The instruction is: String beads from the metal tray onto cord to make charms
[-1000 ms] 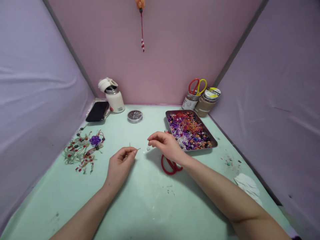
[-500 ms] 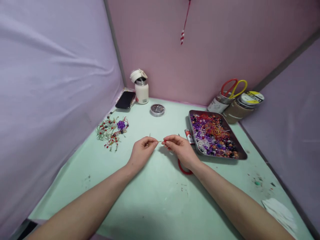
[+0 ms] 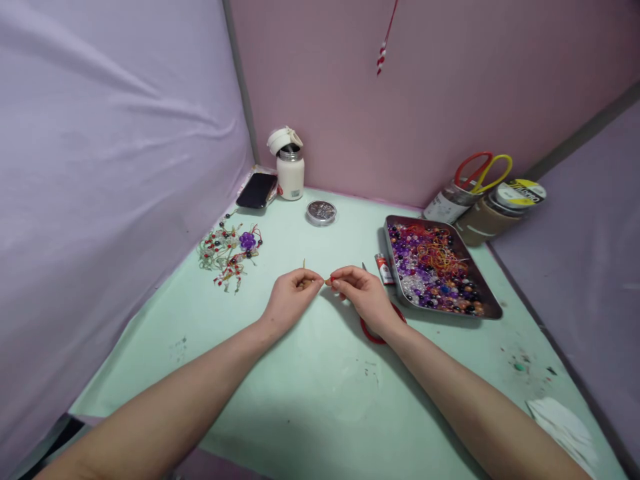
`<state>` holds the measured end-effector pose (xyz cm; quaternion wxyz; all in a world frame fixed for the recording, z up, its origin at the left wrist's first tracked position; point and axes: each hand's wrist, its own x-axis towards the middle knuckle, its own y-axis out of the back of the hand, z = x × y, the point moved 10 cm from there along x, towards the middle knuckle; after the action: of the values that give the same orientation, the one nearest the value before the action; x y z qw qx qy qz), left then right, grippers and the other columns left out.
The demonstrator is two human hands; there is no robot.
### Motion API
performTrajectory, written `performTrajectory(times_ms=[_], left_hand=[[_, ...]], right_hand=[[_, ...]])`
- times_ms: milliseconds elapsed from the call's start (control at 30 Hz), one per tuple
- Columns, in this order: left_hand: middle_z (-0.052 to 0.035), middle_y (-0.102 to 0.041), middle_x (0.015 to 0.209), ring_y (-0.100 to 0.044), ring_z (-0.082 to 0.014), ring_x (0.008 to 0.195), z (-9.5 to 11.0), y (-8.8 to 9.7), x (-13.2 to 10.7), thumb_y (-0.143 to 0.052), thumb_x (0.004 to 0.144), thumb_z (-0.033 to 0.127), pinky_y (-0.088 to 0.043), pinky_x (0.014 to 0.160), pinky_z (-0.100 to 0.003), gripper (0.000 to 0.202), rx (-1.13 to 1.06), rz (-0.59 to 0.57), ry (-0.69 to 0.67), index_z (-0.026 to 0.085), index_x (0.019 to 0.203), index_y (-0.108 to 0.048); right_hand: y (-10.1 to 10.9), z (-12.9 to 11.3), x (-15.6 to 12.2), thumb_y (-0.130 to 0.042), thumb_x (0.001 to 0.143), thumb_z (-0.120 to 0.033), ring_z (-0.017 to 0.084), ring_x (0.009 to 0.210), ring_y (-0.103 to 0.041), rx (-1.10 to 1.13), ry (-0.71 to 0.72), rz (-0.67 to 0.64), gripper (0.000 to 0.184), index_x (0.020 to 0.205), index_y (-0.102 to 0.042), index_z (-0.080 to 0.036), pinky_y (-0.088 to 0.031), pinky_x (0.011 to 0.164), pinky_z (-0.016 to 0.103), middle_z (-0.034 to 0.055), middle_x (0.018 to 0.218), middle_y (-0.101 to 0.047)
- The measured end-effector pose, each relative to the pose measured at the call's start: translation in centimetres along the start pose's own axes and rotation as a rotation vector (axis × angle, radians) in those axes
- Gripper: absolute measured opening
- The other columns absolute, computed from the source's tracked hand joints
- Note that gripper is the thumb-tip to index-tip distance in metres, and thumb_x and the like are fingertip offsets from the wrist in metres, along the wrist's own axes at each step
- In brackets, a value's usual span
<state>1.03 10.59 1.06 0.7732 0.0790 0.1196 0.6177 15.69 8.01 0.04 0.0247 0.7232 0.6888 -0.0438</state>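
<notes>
My left hand (image 3: 293, 297) is closed in a pinch above the middle of the table, holding a thin yellowish cord (image 3: 304, 263) whose end sticks up behind the fingers. Facing it, my right hand (image 3: 366, 297) pinches a small red bead (image 3: 332, 281) between thumb and fingertips. The two sets of fingertips almost meet, with a short bit of cord at the bead. Under my right wrist lie red-handled scissors (image 3: 371, 335), partly hidden by the arm.
A metal tray (image 3: 495, 312) of mixed beads and threads sits right, beside a lighter (image 3: 384, 269). Left are beaded strings (image 3: 225, 250), a phone (image 3: 257, 191), and an open white bottle (image 3: 291, 179). A round clear case (image 3: 321, 213), jars (image 3: 445, 205) and a white cloth (image 3: 560, 427) also lie around.
My fingertips have come closer together, narrowing the stretch of cord between them. The whole view has shifted slightly. Both hands keep their pinch.
</notes>
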Motion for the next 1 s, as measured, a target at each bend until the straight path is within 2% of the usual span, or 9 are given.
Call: performTrajectory(times_ms=[300, 767, 1000], left_hand=[[-0.0031, -0.069, 0.073, -0.057, -0.0140, 0.066, -0.23, -0.02, 0.08, -0.061, 0.071, 0.033, -0.042, 0.064, -0.026, 0.019, 0.035, 0.000, 0.014, 0.016, 0.076, -0.070], [-0.0023, -0.066, 0.068, -0.054, -0.0131, 0.061, -0.26, 0.08, 0.08, -0.060, 0.072, 0.032, -0.041, 0.060, -0.026, 0.019, 0.079, 0.020, -0.033, 0.016, 0.076, -0.070], [-0.0021, -0.064, 0.067, -0.052, -0.0123, 0.059, -0.31, 0.03, -0.03, -0.060, 0.071, 0.032, -0.039, 0.058, -0.025, 0.020, 0.067, 0.015, -0.015, 0.016, 0.077, -0.070]], right_hand=[[-0.01, 0.06, -0.14, -0.063, 0.078, -0.030, 0.013, 0.071, -0.059, -0.134, 0.063, -0.004, 0.015, 0.088, -0.066, -0.021, -0.043, 0.060, 0.026, 0.0017, 0.081, -0.068], [-0.25, -0.29, -0.40, -0.064, 0.076, -0.034, 0.015, 0.070, -0.057, -0.158, 0.067, 0.008, 0.015, 0.085, -0.066, -0.022, -0.046, 0.061, 0.028, 0.0027, 0.085, -0.067], [-0.29, -0.28, -0.44, -0.066, 0.075, -0.033, 0.013, 0.068, -0.056, -0.139, 0.037, 0.010, 0.015, 0.084, -0.065, -0.021, -0.046, 0.061, 0.028, 0.0019, 0.083, -0.067]])
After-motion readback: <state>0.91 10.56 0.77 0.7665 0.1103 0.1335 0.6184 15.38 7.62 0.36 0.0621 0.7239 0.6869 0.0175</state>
